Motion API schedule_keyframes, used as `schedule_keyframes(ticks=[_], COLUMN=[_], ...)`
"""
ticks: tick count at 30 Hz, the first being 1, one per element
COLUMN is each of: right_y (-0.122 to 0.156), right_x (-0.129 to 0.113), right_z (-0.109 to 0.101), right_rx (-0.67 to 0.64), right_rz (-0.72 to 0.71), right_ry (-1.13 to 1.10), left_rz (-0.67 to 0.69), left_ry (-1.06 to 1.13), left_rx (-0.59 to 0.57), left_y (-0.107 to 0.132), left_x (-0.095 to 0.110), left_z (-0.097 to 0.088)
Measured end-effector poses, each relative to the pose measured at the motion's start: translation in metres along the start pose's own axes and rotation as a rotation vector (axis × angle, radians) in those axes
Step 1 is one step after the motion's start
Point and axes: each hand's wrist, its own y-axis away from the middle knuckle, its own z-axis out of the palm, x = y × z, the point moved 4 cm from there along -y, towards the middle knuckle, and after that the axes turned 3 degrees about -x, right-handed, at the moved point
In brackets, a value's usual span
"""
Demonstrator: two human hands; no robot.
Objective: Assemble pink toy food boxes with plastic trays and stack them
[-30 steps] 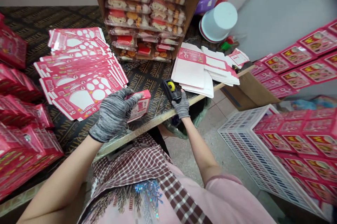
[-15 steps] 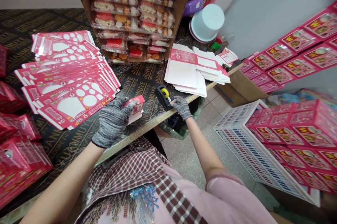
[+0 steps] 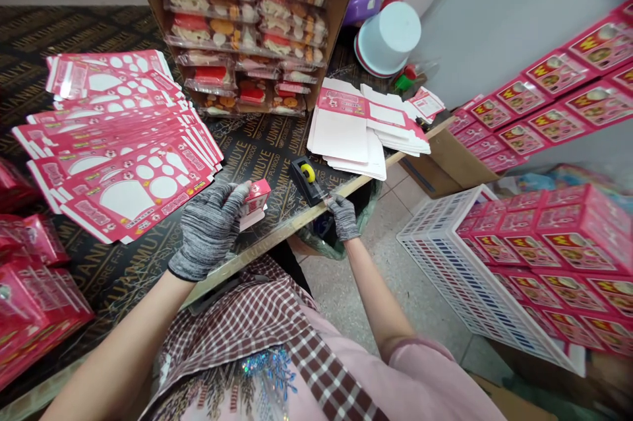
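My left hand (image 3: 210, 226), in a grey knit glove, is closed around a small pink carton (image 3: 256, 196) near the table's front edge. A white flap shows at the carton's lower side, while much of the carton is hidden behind my fingers. My right hand (image 3: 343, 215), gloved with the fingertips showing bare, pinches the end of a clear strip of tape (image 3: 324, 198). That strip runs from a black tape dispenser (image 3: 307, 182) holding a yellow-cored roll. The dispenser stands on the table just left of my right fingertips.
Flat pink printed cartons (image 3: 133, 150) lie fanned at the left, with white-backed ones (image 3: 346, 134) at the right. A tall cardboard box (image 3: 341, 25) of packaged sweets stands behind. Below the table edge hangs a lined bin (image 3: 363, 226); a white crate (image 3: 445, 262) holds pink boxes.
My right hand has drawn slightly down and away from the dispenser, pulling out a short length of tape. My left hand still holds the carton, now tilted a little differently.
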Motion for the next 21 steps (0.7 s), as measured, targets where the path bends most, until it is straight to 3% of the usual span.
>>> schedule_keyframes(ticks=[2, 7, 11, 13, 18, 21], right_y=[0.003, 0.007, 0.030, 0.047, 0.092, 0.103], right_x=[0.001, -0.004, -0.035, -0.065, -0.155, -0.177], right_z=[-0.001, -0.001, 0.002, 0.014, 0.079, 0.107], right_rx=[0.055, 0.190, 0.219, 0.089, -0.696, -0.935], right_rz=[0.007, 0.001, 0.004, 0.025, 0.147, 0.260], right_ry=[0.045, 0.090, -0.008, -0.206, -0.683, -0.813], left_rz=[0.091, 0.107, 0.055, 0.033, 0.085, 0.116], left_ry=[-0.118, -0.157, -0.156, -0.170, -0.173, -0.142], left_rx=[0.012, 0.017, 0.019, -0.011, 0.030, 0.043], left_y=[0.000, 0.002, 0.005, 0.007, 0.013, 0.017], left_x=[0.004, 0.004, 0.005, 0.006, 0.009, 0.008], left_z=[-0.002, -0.003, -0.006, -0.006, -0.011, -0.014])
